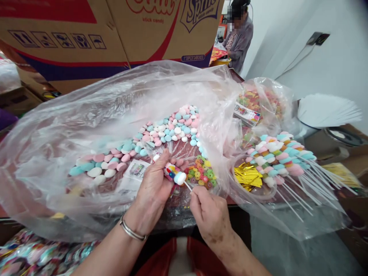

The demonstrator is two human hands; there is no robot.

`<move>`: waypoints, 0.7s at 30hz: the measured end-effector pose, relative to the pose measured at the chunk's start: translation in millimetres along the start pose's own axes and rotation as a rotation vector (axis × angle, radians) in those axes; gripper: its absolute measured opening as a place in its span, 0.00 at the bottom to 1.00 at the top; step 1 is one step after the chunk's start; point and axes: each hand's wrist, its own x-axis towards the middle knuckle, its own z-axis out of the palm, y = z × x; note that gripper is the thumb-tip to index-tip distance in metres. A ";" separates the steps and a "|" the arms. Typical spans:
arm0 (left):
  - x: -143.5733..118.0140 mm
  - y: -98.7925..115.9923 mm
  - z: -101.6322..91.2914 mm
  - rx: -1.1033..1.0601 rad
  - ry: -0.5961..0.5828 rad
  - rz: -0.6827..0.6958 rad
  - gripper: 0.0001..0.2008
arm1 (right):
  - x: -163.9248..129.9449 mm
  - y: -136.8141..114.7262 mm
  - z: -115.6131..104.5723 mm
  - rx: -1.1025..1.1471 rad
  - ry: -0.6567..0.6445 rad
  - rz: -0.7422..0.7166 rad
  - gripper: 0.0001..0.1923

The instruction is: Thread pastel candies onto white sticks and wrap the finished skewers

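My left hand (156,180), with a silver bangle at the wrist, is closed around a candy skewer (180,178) that is partly inside a small printed wrapper (170,171). Blue and white candy shows at the wrapper's lower end. My right hand (209,211) pinches the white stick (188,186) that comes out of that candy. Just beyond my hands lie colourful ring candies (201,172) in a small heap. Pink, white and blue oval candies (175,124) spread behind them on clear plastic. A flat printed wrapper (136,168) rests left of my left hand.
Finished candy skewers (278,155) are stacked at right beside gold twist ties (247,176) in a round dish. A bag of ring candies (267,99) stands behind. A large carton (115,34) borders the back. Packed candies (43,253) lie lower left. A person (240,36) is farther off.
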 end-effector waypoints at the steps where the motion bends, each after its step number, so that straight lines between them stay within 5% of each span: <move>1: 0.0 0.1 0.4 0.003 0.008 0.006 0.15 | -1.0 1.3 1.3 -0.075 0.030 -0.057 0.12; 4: -0.5 -2.5 0.9 0.025 0.012 0.024 0.14 | -2.9 2.1 3.0 -0.057 0.011 -0.059 0.13; 9: -12.1 -20.4 0.0 0.075 -0.020 0.044 0.12 | -0.6 -3.6 9.0 0.424 -0.180 0.267 0.13; 13: -23.9 -31.5 -4.0 0.102 -0.118 0.016 0.14 | 5.1 -4.8 14.7 0.425 -0.091 0.240 0.13; 17: -18.8 -17.6 -4.2 0.113 -0.199 0.022 0.16 | 8.0 -1.7 6.2 0.440 -0.124 0.252 0.13; 21: -8.3 4.4 4.9 0.052 -0.152 0.115 0.09 | 6.0 -3.2 -4.9 0.402 -0.174 0.211 0.12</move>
